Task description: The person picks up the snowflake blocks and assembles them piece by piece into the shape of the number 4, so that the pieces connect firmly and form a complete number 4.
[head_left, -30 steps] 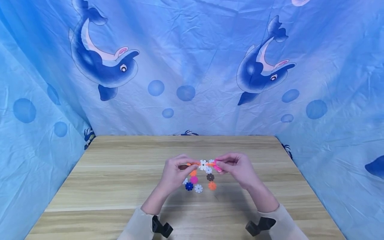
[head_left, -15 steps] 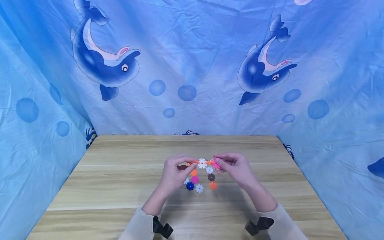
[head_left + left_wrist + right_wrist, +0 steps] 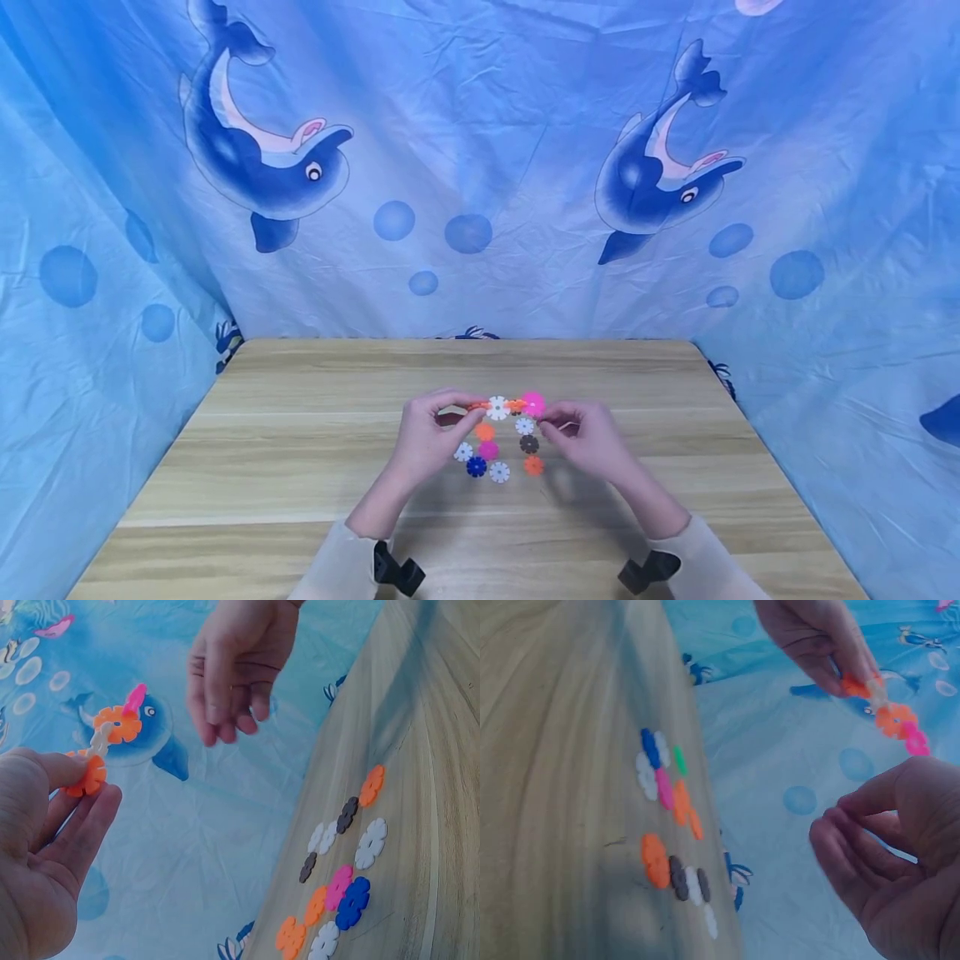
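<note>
In the head view my left hand holds up a short chain of snowflake discs over the table. Its thumb and fingers pinch the orange end disc. A white disc follows, then a second orange disc, with a pink disc at the far end. Just beyond that pink disc is my right hand, its fingers loosely bent and holding nothing. Both wrist views show a gap between the right hand and the chain.
Below the hands, loose discs lie on the wooden table: a blue one, a dark brown one, an orange one, a green one and several others. A blue dolphin-print cloth hangs behind the table and at both sides.
My right hand has let go of the pink disc and drawn slightly down and away. The chain stays in my left hand, which has shifted a little left; the pink disc now shows fully.
</note>
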Available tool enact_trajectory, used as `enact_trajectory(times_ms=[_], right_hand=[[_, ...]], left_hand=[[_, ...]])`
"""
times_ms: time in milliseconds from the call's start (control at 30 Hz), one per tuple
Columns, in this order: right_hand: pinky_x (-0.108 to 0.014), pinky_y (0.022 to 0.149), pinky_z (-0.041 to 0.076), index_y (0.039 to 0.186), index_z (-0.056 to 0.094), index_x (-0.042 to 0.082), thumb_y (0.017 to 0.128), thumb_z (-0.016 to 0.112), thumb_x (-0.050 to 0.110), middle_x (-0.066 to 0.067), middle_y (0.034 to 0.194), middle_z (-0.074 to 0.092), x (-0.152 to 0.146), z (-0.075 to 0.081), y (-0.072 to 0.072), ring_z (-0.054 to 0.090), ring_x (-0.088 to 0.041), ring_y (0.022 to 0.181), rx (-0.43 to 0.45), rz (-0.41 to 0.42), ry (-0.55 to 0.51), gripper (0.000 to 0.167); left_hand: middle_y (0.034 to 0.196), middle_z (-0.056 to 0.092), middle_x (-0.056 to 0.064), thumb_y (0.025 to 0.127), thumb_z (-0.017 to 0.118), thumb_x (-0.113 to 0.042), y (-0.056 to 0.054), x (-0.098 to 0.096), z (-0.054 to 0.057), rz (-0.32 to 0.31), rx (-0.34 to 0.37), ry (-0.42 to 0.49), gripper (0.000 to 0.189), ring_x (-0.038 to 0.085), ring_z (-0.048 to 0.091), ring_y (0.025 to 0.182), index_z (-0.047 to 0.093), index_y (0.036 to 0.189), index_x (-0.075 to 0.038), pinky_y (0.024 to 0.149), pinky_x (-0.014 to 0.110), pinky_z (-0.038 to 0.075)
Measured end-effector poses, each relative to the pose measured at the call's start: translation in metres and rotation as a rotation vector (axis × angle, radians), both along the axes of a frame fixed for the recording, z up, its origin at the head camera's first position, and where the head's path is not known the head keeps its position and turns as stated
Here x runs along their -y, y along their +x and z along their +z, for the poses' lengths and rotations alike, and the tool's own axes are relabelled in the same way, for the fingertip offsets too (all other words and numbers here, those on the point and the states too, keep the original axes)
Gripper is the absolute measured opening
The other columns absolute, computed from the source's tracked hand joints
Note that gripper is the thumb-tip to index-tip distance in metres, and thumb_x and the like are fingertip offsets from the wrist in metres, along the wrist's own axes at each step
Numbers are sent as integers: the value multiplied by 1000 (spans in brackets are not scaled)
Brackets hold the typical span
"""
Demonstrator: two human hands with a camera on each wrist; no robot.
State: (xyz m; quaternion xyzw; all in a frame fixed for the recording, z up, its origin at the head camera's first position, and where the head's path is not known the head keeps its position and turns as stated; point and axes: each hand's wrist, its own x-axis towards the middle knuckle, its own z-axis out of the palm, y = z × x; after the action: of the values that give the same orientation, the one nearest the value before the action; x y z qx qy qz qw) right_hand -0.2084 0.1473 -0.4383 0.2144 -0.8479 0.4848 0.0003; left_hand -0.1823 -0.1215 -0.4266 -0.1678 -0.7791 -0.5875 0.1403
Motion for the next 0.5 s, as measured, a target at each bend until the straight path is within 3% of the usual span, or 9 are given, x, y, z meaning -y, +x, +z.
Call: enact_trajectory(times_ms=[167, 333, 500], right_hand=[[-21, 79, 63, 107, 80, 7, 94, 75, 0, -11, 103, 81, 2, -13, 1, 74, -13, 89, -76, 22, 179, 16], [-35, 86, 66, 110, 80, 7, 92, 76, 4, -7, 107, 79, 8, -26, 4, 74, -22, 98, -139, 81, 368, 19], [-44, 94, 65, 115, 79, 6, 90, 79, 6, -8, 113, 76, 14, -41, 6, 73, -26, 106, -186, 124, 517, 26]], left_hand=[[105, 83, 1, 93, 83, -12, 0, 0, -2, -6, -20, -6, 15, 11, 77, 95, 84, 107, -17, 83, 31, 68], [104, 82, 0, 94, 82, -11, 1, -1, -1, -16, -11, -6, 15, 15, 78, 96, 84, 107, -17, 82, 24, 66], [104, 82, -1, 95, 79, -6, 3, 0, 0, -25, 13, -6, 17, 19, 78, 98, 84, 107, -17, 83, 24, 66]])
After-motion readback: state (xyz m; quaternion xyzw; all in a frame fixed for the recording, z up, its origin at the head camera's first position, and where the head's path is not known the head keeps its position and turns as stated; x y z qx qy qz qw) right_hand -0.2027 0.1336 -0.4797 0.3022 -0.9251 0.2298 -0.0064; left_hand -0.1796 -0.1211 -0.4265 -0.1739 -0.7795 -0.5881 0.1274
